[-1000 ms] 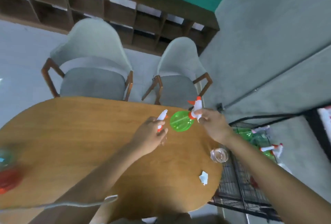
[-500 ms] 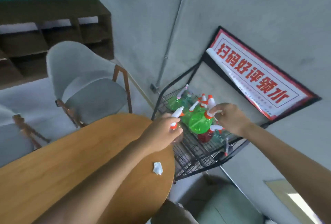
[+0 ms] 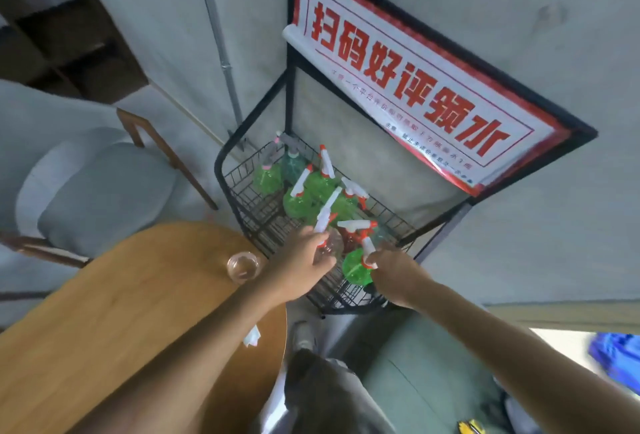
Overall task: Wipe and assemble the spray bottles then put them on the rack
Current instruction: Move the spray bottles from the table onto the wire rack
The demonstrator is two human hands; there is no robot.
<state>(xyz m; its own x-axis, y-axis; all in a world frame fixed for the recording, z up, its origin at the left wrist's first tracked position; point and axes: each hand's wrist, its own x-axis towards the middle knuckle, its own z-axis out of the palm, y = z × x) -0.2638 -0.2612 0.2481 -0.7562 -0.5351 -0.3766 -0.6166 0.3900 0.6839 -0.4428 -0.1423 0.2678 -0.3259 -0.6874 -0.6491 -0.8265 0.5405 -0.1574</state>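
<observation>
I hold two spray bottles over the rack (image 3: pixel 239 187): my right hand (image 3: pixel 394 274) pinches the green bottle (image 3: pixel 355 269) by its neck, my left hand (image 3: pixel 301 263) grips the clear bottle (image 3: pixel 330 244) under its trigger head. I count roughly six more inside. Both have dropped lower into the basket since half a second ago; one clear cup (image 3: pixel 243 266) sits on the table (image 3: pixel 104 312).

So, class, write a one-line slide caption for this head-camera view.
Left hand and right hand each lower a spray bottle, clear and green, into the wire rack beside the table.
</observation>
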